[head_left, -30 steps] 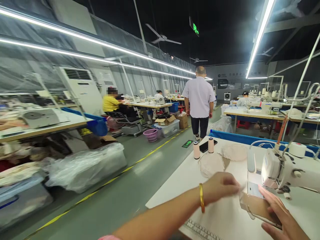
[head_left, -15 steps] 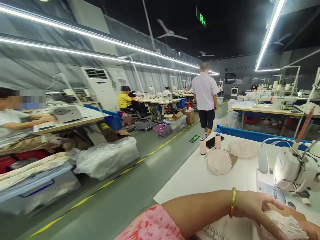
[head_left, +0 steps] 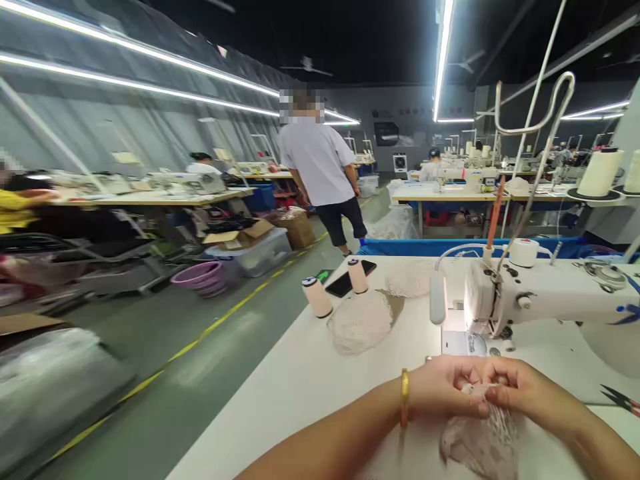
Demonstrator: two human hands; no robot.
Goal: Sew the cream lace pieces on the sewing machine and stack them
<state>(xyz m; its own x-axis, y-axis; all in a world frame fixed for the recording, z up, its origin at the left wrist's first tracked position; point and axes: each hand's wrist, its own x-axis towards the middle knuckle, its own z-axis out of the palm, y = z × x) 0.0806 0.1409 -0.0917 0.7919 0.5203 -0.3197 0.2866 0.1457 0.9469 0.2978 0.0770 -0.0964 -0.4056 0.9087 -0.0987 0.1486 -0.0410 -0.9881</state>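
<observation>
My left hand [head_left: 443, 390], with a gold bangle on the wrist, and my right hand [head_left: 520, 390] meet over the white sewing table [head_left: 300, 393]. Both pinch the top edge of a beige lace piece [head_left: 483, 443] that hangs down toward me. The white sewing machine [head_left: 530, 297] stands just behind my hands, its needle area above them. Two small piles of lace pieces [head_left: 363, 323] lie farther back on the table. Beside them stand two thread spools [head_left: 317, 297] and a black phone [head_left: 345, 280].
A person in a white shirt [head_left: 320, 167] walks away down the aisle with the yellow floor line [head_left: 220, 323]. Other workers sit at sewing tables on the left and far right. Bins, a purple basket [head_left: 200, 275] and cardboard boxes line the aisle. Black scissors [head_left: 620, 398] lie at the right.
The view has swung to the right, toward the machine. My hands have come together in front of it and now both grip the lace piece. The walking person is farther along the aisle.
</observation>
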